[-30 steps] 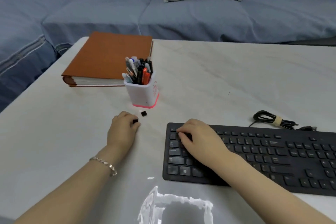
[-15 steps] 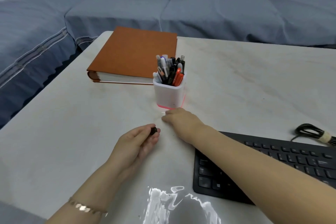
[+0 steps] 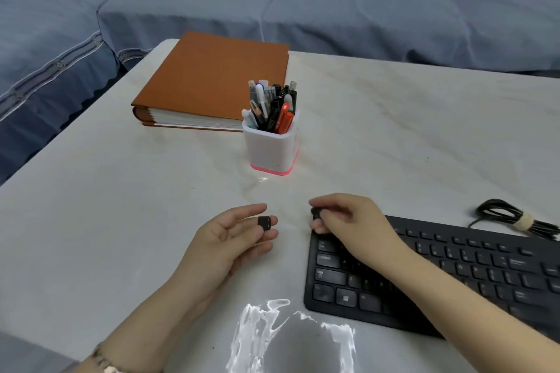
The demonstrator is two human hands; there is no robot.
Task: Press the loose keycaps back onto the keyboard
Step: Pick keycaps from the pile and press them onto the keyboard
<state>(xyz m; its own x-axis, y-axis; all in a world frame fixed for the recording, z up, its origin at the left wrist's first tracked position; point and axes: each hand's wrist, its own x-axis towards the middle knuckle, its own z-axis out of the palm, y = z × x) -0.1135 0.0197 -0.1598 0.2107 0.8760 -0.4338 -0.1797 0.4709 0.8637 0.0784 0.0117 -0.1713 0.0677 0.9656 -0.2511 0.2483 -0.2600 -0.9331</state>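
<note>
Head view: your left hand (image 3: 233, 239) holds a small black square keycap (image 3: 264, 222) at curled fingertips.
Keyboard edge: your right hand (image 3: 348, 221) pinches a second black keycap (image 3: 316, 213) over the flat black keyboard (image 3: 454, 269), at its far-left corner.
Gap: white marble table (image 3: 121, 206) shows between your hands.

Blk keyboard (image 3: 454, 269) & keycaps (image 3: 264, 223), orange book (image 3: 218, 79), white/pink pen cup (image 3: 269, 151).

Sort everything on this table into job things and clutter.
Job: left keycap, held by left hand; right keycap, pinched by right hand; keyboard.
Lying about: book; pen pot; coiled cable.
</note>
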